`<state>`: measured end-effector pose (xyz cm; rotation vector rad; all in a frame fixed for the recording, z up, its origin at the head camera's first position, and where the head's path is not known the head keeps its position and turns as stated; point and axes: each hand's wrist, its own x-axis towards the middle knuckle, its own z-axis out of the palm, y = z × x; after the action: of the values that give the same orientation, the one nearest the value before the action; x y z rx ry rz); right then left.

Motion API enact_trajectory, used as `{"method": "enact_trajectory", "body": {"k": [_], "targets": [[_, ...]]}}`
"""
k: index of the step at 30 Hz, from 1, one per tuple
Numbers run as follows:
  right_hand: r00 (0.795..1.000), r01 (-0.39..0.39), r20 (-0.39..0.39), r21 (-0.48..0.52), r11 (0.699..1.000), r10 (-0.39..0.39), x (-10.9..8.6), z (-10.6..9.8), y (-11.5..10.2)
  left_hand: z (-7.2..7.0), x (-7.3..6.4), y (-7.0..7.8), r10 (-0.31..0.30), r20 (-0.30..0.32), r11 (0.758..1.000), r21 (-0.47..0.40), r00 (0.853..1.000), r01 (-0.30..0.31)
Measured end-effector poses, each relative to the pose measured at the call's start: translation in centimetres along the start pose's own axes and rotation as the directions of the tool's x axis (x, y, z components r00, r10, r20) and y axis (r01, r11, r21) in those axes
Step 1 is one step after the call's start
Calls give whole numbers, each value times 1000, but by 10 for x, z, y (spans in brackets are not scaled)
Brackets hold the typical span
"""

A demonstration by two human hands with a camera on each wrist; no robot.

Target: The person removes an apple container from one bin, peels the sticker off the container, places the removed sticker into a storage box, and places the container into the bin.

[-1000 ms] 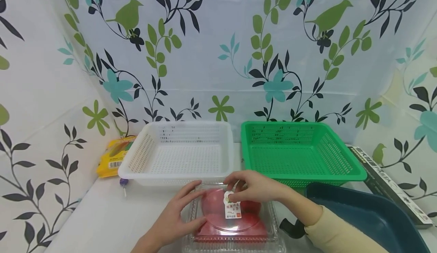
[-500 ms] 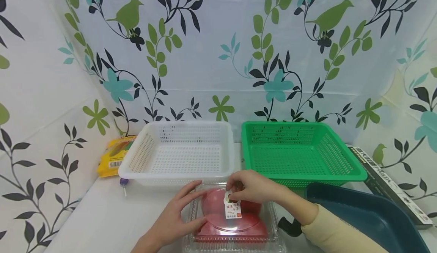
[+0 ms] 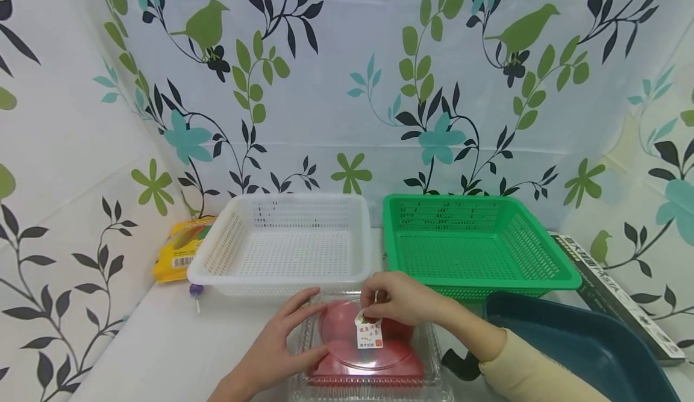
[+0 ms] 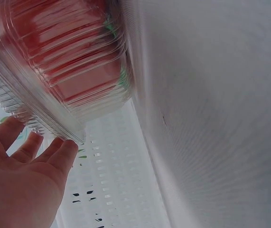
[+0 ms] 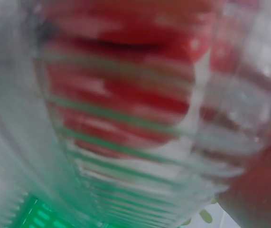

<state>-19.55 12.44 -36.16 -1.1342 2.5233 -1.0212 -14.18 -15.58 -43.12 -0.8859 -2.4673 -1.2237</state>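
Note:
A clear plastic clamshell box [image 3: 434,354] with smooth red contents stands at the table's front; green bits show through its side in the left wrist view. On its lid is a white paper label [image 3: 370,337] with a round top and printed characters. My right hand [image 3: 406,299] comes over the lid from the right, thumb and forefinger pinching the label's top part; the other fingers are curled. My left hand [image 3: 276,345] steadies the box's left side, its extended fingers touching the rim [image 4: 54,118]. Through the box, the right wrist view is blurred.
Behind the box stand a white basket [image 3: 293,281] and a green basket [image 3: 477,281]. A dark blue tray [image 3: 569,354] with a black handle [image 3: 461,364] lies at right, beside a black pasta box [image 3: 618,299]. At left are a yellow packet [image 3: 181,251] and a purple lollipop [image 3: 196,292].
My right hand has shifted slightly, its forefinger drawing in toward the thumb at the label's top. My left hand and the box have stayed put.

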Motion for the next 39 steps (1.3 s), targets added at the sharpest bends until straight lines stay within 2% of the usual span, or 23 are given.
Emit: {"method": "enact_trajectory", "body": {"k": [7,15,20,29,39], "targets": [[999,-10,34,80,997,7,-2,-2,-1,0,0,-1,7,-3,1000,1,1000,-7],[1000,-2,29,67,998,0,-3,-2,-2,2,0,-2,5,-1,1000,1,1000,-5],[999,-18,34,94,995,15,-4,-4,-1,2,1,-2,9,-6,1000,9,1000,-9],[998,-39,65,213,976,25,-9,-13,-7,1,0,1,-80,24,997,-23,997,80],[999,-7,49,239,971,-5,-14,-18,-10,0,0,0,-69,30,997,-31,997,70]]}}
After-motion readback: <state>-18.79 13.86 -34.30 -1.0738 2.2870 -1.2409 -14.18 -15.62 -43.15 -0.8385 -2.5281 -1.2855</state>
